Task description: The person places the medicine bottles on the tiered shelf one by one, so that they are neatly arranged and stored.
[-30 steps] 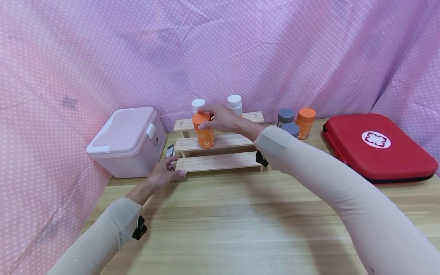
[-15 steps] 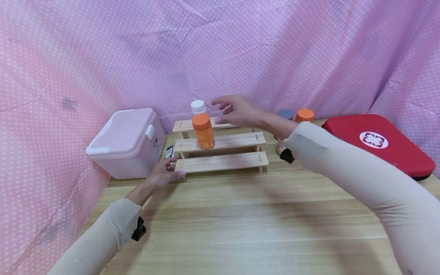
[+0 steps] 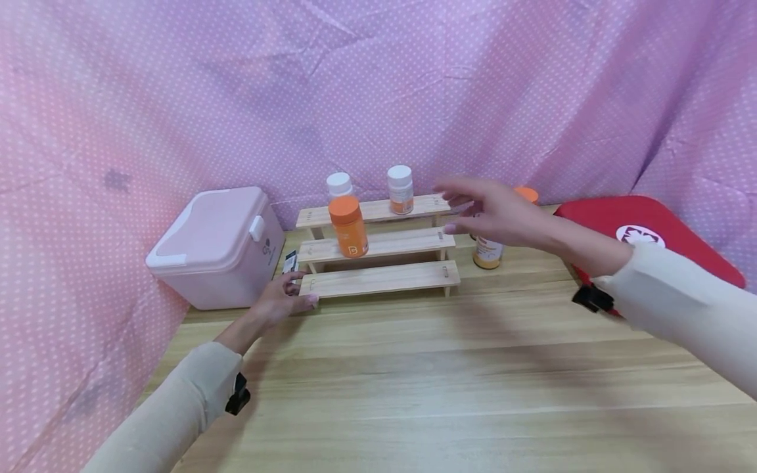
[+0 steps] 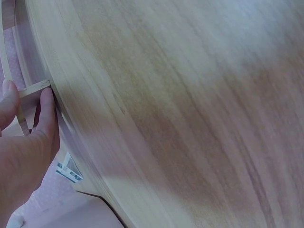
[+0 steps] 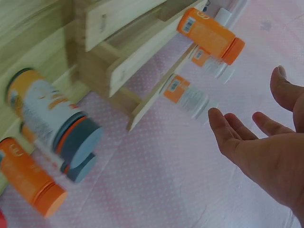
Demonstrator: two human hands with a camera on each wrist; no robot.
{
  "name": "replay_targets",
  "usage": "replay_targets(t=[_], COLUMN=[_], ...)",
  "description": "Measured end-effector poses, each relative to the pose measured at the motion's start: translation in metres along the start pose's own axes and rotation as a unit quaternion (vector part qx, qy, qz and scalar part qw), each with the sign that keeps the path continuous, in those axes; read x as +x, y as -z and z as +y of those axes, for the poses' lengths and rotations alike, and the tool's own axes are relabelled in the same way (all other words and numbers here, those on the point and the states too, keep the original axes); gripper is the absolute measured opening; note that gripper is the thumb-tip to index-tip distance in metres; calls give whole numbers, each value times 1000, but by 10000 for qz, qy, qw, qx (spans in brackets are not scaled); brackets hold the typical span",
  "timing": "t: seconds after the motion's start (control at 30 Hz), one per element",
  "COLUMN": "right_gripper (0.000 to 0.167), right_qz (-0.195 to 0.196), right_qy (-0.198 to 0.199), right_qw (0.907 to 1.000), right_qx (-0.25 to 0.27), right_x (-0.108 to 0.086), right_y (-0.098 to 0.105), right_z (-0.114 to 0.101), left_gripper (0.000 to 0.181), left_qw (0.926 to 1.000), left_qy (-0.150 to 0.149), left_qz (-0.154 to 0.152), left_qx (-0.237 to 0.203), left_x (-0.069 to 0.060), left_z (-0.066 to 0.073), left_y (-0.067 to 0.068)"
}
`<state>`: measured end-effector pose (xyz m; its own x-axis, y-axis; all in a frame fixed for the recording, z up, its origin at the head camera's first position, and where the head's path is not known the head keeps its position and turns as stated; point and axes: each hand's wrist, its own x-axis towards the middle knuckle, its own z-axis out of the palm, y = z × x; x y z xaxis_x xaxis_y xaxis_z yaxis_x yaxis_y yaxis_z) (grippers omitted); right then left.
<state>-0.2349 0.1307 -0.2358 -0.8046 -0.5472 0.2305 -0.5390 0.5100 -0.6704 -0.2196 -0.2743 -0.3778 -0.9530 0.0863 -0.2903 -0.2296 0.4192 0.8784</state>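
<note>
A three-step wooden rack (image 3: 378, 281) stands on the table. My left hand (image 3: 275, 303) grips the left end of its lowest step, thumb in front; in the left wrist view, the fingers (image 4: 46, 114) lie against the wooden end. On the middle step, towards the left, stands an orange bottle (image 3: 350, 230). Two white-capped bottles stand on the top step, one at the left (image 3: 340, 184) partly behind the orange one, the other white-capped bottle (image 3: 401, 190) right of centre. My right hand (image 3: 499, 211) is in the air beside the rack's right end, fingers extended and holding nothing.
Right of the rack stand a grey-lidded bottle (image 5: 52, 114), a second grey-lidded bottle (image 5: 81, 168) and another orange bottle (image 5: 31, 175), partly hidden by my right hand in the head view. A red case (image 3: 680, 236) lies far right. A pink lidded box (image 3: 215, 246) stands left.
My right hand has let go of the orange bottle on the middle step and moved right, past the rack's right end. The left hand stays on the rack.
</note>
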Motion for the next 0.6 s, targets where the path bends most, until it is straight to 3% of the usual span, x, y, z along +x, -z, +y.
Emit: replay_targets(t=[0.3, 0.6], right_gripper=[61, 59], right_qz=[314, 703], right_qy=[-547, -822], right_qw=[9976, 9928], right_qx=[-290, -521], right_x=[-41, -57], right_y=[24, 38], right_z=[30, 74], left_gripper=[73, 73], left_qw=[9996, 9999], left_qy=[-78, -59], left_qz=[15, -37], left_qx=[289, 104], left_x=[0, 0], left_z=[-1, 0], left_y=[1, 1])
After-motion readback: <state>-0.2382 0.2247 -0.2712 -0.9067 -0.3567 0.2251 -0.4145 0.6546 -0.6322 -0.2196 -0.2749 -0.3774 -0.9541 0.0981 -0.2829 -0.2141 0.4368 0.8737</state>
